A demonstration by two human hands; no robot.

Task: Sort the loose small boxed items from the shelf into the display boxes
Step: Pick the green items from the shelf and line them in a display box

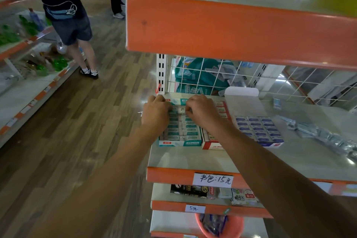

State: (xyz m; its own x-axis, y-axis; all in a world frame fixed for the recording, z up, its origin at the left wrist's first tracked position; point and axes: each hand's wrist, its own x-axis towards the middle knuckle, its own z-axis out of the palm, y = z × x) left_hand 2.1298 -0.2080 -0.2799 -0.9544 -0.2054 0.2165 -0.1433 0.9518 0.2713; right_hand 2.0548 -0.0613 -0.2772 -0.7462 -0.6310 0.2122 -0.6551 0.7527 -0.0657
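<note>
The teal box [180,142] sits at the left end of the shelf [193,157], open on top and packed with rows of small teal-and-white boxes. Both hands are over its far end, knuckles up. The left hand [156,110] has its fingers curled down at the box's far left corner, and the right hand [201,108] curls its fingers toward the middle rows. One small box [180,110] shows in the gap between the hands, with the right hand's fingertips against it. The fingertips of both hands are tucked out of sight, so I cannot tell whether either hand is pinching an item or only pressing on the rows. Touching the teal box on its right is a red box [212,146], mostly covered by the right forearm, and just beyond that is a blue box [259,130], filled with blue-labelled items. Loose clear-wrapped packets [318,134] lie scattered further right on the shelf. A handwritten price tag [213,179] is stuck to the shelf's orange front edge. Behind the shelf, a wire grid [216,81] stands in front of teal bags [195,72]. On the left, a person [65,19] in dark shorts stands on the wooden floor [87,112].
</note>
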